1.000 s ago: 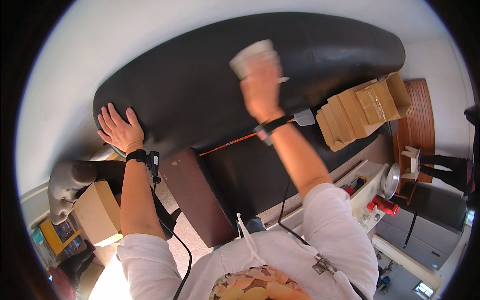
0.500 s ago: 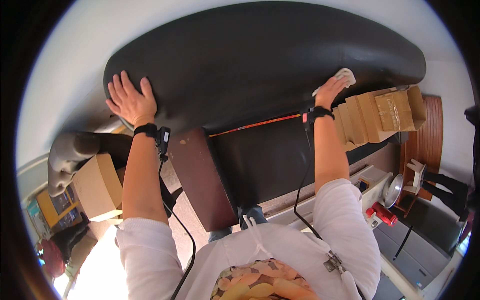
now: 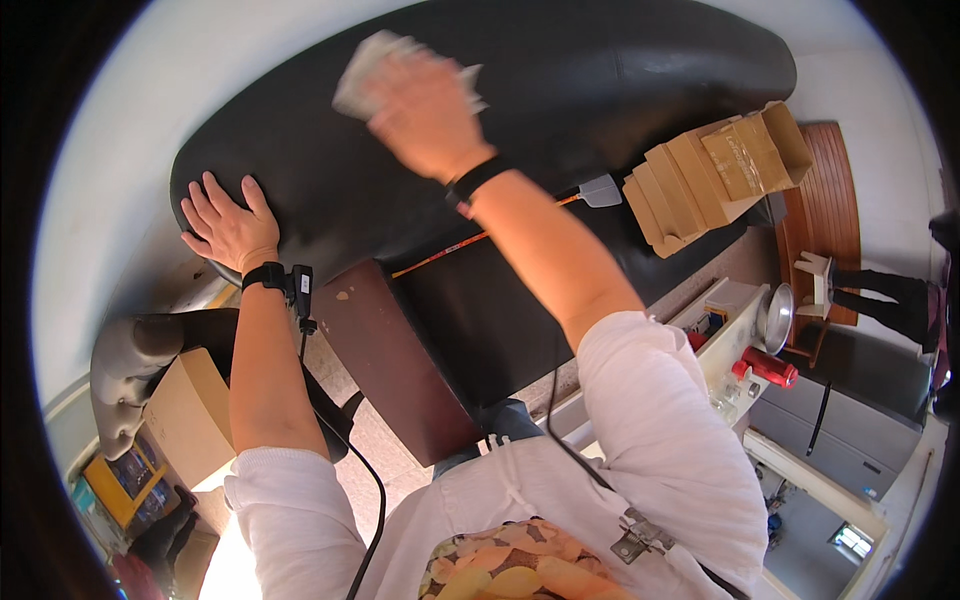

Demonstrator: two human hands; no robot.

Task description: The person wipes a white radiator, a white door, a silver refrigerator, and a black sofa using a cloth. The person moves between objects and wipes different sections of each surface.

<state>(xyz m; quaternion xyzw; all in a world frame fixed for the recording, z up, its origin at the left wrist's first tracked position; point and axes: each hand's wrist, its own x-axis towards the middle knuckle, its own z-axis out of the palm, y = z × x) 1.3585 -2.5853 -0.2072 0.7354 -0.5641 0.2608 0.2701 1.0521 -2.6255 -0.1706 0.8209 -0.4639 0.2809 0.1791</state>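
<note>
A black padded sofa back (image 3: 570, 80) spreads across the far side. My left hand (image 3: 235, 225) lies on its left end, fingers spread flat on the dark cover. Up toward the top edge of the backrest, my right hand (image 3: 430, 110) holds a crumpled white cloth (image 3: 375, 70); both are smeared by motion. Part of the cloth is hidden under the palm and fingers. Below the right forearm, a flyswatter with a grey head (image 3: 600, 190) and a thin orange-red handle lies on the sofa, along the back of the black seat (image 3: 470, 340).
Nested cardboard boxes (image 3: 700, 185) rest on the sofa's right part. A dark brown armrest (image 3: 390, 350) stands near my body. At left is another carton (image 3: 190, 410) by a tufted grey seat (image 3: 130, 380). A red flask (image 3: 768, 367) and a metal bowl (image 3: 778, 318) are at right.
My right hand has swept from the right side of the backrest to its upper left-middle, carrying the cloth. The flyswatter's head has come into sight. My left hand stays flat on the backrest.
</note>
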